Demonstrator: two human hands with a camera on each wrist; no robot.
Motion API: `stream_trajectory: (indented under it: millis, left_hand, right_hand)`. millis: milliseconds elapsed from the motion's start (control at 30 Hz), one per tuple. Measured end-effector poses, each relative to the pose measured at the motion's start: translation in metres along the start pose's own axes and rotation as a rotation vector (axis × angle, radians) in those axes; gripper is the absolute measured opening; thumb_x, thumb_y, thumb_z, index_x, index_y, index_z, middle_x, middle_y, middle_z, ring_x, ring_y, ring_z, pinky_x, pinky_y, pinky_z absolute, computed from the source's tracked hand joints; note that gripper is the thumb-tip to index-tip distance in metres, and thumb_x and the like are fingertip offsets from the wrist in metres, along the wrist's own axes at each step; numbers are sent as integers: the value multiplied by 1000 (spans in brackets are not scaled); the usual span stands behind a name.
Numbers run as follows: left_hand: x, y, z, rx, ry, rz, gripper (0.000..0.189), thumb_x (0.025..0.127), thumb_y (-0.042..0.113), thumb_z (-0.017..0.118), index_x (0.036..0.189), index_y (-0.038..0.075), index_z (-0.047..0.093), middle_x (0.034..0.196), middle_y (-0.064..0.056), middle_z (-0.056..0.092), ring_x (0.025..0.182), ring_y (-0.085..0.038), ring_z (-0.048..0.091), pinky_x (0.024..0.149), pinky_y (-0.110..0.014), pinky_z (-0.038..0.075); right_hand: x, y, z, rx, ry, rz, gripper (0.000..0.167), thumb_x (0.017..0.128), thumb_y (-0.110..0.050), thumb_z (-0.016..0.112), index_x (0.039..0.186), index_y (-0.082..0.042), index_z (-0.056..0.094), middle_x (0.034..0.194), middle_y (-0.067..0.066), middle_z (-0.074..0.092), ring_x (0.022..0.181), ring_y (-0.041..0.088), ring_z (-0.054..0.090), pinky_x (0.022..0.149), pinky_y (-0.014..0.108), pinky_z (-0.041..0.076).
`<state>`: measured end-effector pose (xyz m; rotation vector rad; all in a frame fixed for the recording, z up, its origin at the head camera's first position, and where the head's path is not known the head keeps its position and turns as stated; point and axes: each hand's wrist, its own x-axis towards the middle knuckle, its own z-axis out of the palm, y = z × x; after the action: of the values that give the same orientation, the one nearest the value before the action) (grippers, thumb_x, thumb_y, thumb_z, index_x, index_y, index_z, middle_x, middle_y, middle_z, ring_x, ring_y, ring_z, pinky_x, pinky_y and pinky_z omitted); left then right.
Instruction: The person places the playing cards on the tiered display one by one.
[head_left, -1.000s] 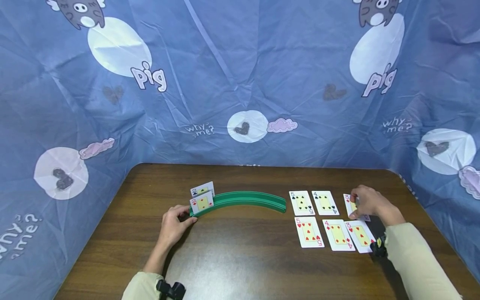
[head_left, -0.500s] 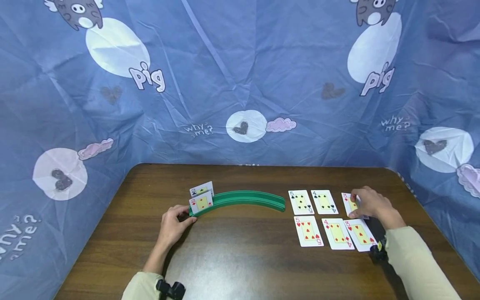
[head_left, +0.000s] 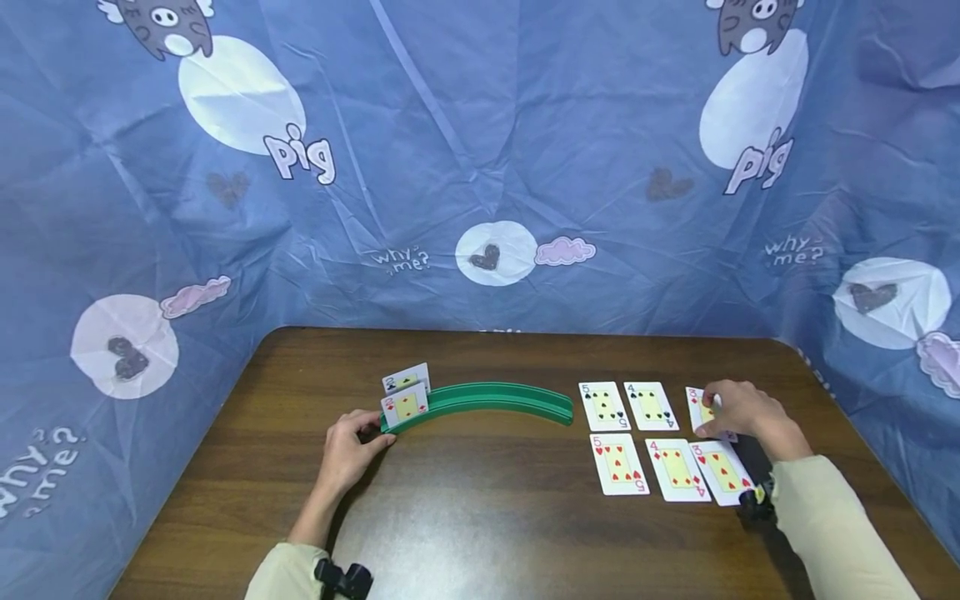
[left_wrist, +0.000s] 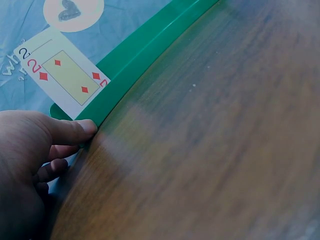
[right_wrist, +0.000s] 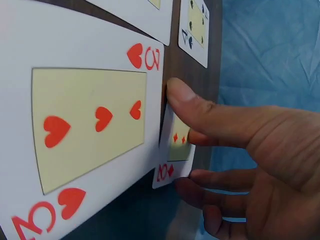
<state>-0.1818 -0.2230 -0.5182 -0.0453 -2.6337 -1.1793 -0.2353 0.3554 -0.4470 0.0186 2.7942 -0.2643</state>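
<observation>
My left hand (head_left: pixel 347 450) pinches the left end of a curved green card holder (head_left: pixel 495 396), thumb on its near side. In the holder's left end stand two playing cards: the two of diamonds (left_wrist: pixel 72 75) in front, and a black two (head_left: pixel 405 377) behind it, mostly covered. At the right, my right hand (head_left: pixel 750 414) grips a red diamond playing card (right_wrist: pixel 177 145), thumb at one edge and fingers at the other. Part of that card's face is hidden under the hand. Right beside it lies the three of hearts (right_wrist: pixel 90 110).
Further face-up cards lie left of my right hand: the five of spades (head_left: pixel 602 407), four of spades (head_left: pixel 651 406), five of hearts (head_left: pixel 618 464) and four of diamonds (head_left: pixel 677 471). A blue printed cloth (head_left: pixel 480 167) hangs behind the brown wooden table (head_left: pixel 465 517).
My right hand's knuckles sit slightly lower over the diamond card than a second ago. The left hand, the card holder and the other cards stay in place.
</observation>
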Motion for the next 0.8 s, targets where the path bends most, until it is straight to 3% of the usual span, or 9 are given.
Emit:
stream_trajectory:
  millis: [233, 467, 800]
  left_hand:
    - [0, 0, 1, -1, 23, 19, 25, 72, 4, 85, 95, 2, 76, 87, -11, 70, 80, -17, 53, 73, -26, 40]
    - [0, 0, 2, -6, 25, 28, 24, 73, 4, 85, 95, 2, 76, 87, -11, 70, 80, -17, 54, 72, -25, 40]
    - [-2, 0, 1, -4, 45, 46, 26, 72, 3, 85, 95, 1, 76, 86, -11, 70, 79, -16, 54, 71, -24, 40]
  right_hand:
    - [-1, 0, 1, -4, 0, 11, 59, 73, -47, 84, 109, -4, 64, 107, 25, 66, 83, 33, 57, 73, 54, 45]
    - [1, -4, 7, 9, 41, 28, 49, 74, -38, 86, 102, -5, 62, 90, 15, 62, 76, 28, 53, 67, 45, 42]
    - [5, -7, 6, 27, 49, 44, 46, 72, -30, 89, 96, -3, 61, 90, 17, 60, 76, 29, 51, 65, 40, 40]
